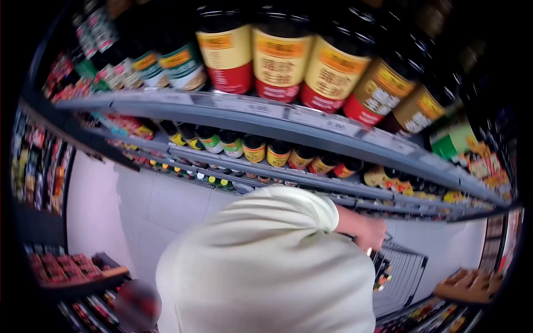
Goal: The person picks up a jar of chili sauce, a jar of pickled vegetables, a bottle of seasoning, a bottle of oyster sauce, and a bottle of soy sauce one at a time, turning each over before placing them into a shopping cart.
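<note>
My left arm, in a pale cream sleeve, reaches across the front of my body to the right. At the near end of a wire shopping cart (408,272), my left hand (371,234) is closed and appears wrapped around the handle; its fingers are partly blurred. A small pale-gold item shows at the hand's lower edge, too small to name. Several dark-capped bottles or packs lie in the cart, hard to make out. My right hand is outside the view. Straight ahead, large sauce bottles (280,61) with yellow and red labels stand in a row, untouched.
The grey shelf edge (244,111) with price tags curves across the view. Smaller bottles (277,154) line the shelves below. Pale floor tiles (172,208) lie between displays. Red packs (66,266) fill a stand at left; brown cartons (469,283) stand at right.
</note>
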A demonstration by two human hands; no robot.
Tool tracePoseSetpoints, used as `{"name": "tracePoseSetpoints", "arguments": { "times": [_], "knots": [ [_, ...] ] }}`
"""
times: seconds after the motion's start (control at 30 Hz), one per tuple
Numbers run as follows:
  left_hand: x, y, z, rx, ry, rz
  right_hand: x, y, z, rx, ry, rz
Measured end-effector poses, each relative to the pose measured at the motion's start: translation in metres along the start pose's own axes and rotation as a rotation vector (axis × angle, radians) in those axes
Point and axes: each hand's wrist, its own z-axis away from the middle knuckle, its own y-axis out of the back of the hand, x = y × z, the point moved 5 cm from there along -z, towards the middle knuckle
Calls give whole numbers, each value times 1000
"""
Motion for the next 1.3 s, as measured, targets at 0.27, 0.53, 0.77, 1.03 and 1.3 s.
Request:
{"name": "tracePoseSetpoints", "arguments": {
  "times": [0.27,0.53,0.77,1.03,1.3],
  "knots": [
    [-4,-2,0,61,-68,104,43,2,44,-100,-190,15],
    [-3,0,2,67,-67,80,1,51,40,-27,-227,-62],
    [-2,6,1,120,-82,57,-6,60,40,53,-227,-93],
    [1,5,-1,139,-53,56,3,50,42,62,-235,-80],
    [7,7,-2,147,-67,52,10,47,44,86,-257,-114]
  ]
}}
